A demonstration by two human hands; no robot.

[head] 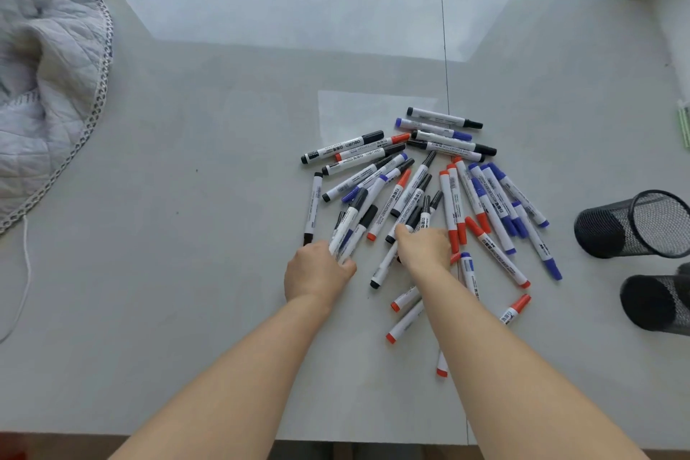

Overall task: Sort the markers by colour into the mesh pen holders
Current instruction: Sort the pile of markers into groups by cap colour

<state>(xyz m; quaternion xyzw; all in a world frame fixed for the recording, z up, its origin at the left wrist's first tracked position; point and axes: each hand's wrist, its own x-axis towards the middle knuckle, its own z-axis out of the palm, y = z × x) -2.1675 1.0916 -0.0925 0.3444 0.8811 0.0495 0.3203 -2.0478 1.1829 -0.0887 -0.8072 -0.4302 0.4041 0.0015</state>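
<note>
Head view is showing gathering: left hand point(317, 273) is gripping black markers point(351, 226), right hand point(425, 246) is curling onto another. Next, I judge, comes carrying them to a mesh holder point(634, 224).

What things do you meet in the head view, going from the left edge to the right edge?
Quilt → left hand → right hand → blue markers → mesh holders.
</note>
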